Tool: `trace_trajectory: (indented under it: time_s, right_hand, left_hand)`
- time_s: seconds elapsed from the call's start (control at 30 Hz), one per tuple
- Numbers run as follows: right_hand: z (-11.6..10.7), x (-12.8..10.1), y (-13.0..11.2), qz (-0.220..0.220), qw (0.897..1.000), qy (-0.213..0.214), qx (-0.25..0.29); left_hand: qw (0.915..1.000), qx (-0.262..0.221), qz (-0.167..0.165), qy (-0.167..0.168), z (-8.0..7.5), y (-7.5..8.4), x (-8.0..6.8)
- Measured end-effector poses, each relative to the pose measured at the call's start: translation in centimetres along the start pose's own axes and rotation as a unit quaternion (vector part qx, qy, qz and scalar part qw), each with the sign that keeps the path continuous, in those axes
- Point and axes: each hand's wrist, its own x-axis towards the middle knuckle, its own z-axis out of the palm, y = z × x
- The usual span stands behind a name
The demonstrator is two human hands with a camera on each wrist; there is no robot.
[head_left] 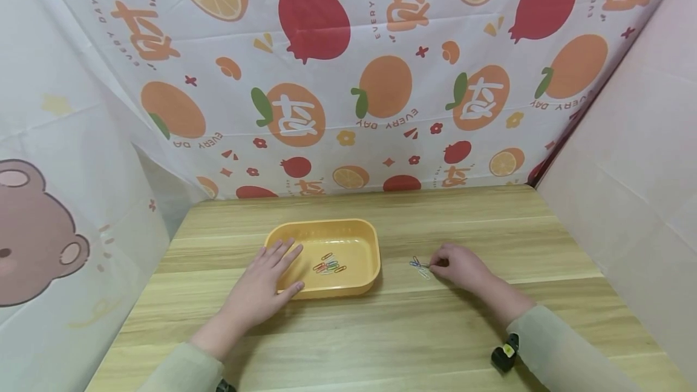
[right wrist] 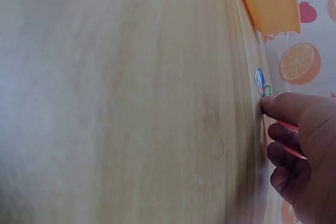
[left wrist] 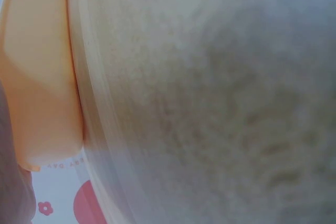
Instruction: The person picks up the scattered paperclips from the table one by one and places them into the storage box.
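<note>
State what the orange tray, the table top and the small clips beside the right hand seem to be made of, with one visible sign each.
The shallow orange tray looks like moulded plastic: one even colour, rounded corners, soft sheen. The pale table top looks like wood or wood-look laminate: long grain streaks, matt. The small coloured paper clips at the right hand seem coated wire: thin bent loops in bright colours.

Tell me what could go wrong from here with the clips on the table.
The loose paper clips lie flat and bunched at the right hand, so a pinch might lift several tangled together or slip off. The left hand rests over the near left edge of the tray, so it may tip or slide it.
</note>
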Motion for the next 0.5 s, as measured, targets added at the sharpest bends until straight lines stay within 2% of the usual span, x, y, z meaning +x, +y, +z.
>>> trace_trajectory:
  time_s: [0.1,0.5]
  right_hand:
    - [-0.08,-0.09,0.24,0.001,1.0,0.0,0.01]
    - [-0.44,-0.16,0.86,0.032,0.994,-0.001,0.106]
  left_hand:
    - [1.0,-0.003,0.001,0.0,-0.02,0.03,0.03]
    - [1.0,0.003,-0.001,-0.005,-0.22,0.01,0.07]
